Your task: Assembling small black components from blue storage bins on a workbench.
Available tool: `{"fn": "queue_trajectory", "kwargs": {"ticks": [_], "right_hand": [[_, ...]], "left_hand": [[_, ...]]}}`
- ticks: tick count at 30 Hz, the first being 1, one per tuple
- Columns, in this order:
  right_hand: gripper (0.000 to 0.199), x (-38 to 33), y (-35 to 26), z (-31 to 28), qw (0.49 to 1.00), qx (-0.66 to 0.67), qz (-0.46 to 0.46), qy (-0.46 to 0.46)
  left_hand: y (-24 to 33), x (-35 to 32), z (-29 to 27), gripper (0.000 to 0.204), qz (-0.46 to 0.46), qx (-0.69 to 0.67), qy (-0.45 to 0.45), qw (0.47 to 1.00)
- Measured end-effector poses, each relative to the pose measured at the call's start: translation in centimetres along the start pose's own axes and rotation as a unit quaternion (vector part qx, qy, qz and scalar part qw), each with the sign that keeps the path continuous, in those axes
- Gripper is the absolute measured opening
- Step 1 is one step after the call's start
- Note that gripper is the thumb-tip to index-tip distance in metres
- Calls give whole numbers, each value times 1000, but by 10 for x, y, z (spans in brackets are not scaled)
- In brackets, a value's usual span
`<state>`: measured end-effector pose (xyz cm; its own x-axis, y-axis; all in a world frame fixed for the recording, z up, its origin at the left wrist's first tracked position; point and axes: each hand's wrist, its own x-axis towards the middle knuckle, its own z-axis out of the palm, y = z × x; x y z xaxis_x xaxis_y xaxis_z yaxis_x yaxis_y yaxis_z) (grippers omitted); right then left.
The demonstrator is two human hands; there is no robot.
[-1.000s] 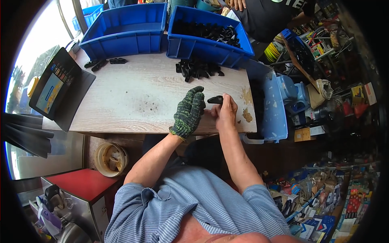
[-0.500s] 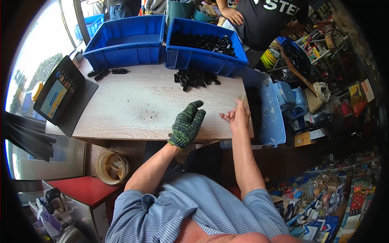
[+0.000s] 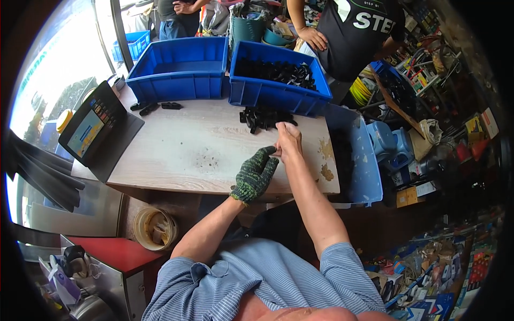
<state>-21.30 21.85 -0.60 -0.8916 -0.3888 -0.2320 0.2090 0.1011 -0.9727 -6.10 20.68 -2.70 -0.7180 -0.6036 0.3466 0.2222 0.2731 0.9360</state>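
My left hand (image 3: pixel 255 175) wears a green and black knitted glove over the front part of the table. Its fingers are partly bent, with a gap between thumb and fingers, and no object shows in it. My right hand (image 3: pixel 289 142) is bare, its fingers curled in against the glove's fingertips. Whatever those fingers hold, if anything, is hidden. Just beyond the right hand lies a loose pile of black plastic parts (image 3: pixel 259 117), in front of a blue crate (image 3: pixel 281 96) with many more black parts in it.
Another blue crate (image 3: pixel 176 85) stands at the back left, with a few black pieces (image 3: pixel 150 108) before it. A tablet (image 3: pixel 91 125) on a stand leans at the table's left. A light blue bin (image 3: pixel 369 160) adjoins the right edge. A co-worker (image 3: pixel 356 37) stands beyond.
My right hand has moved left from the table's right side to meet the gloved left hand, and its fingers have curled in. The whole view has shifted slightly.
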Motion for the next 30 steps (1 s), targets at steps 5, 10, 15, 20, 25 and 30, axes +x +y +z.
{"fn": "queue_trajectory", "kwargs": {"ticks": [5,10,15,20,25,30], "right_hand": [[26,-30,5,-18,999,27,11,-46],[32,-45,18,-25,999,43,-20,-19],[29,-43,29,-30,998,40,-42,-21],[26,-40,37,-30,997,39,-70,-16],[22,-44,32,-31,995,54,-72,-31],[18,-50,34,-31,995,78,-62,-20]], "left_hand": [[0,-6,-2,33,-19,-13,0,1000],[1,-4,-2,33,3,-2,-2,1000],[1,-5,-2,34,-15,-8,-6,1000],[-5,-3,0,34,-14,1,0,1000],[-5,-3,-2,33,14,53,-1,998],[3,-6,-2,33,7,38,-8,999]]}}
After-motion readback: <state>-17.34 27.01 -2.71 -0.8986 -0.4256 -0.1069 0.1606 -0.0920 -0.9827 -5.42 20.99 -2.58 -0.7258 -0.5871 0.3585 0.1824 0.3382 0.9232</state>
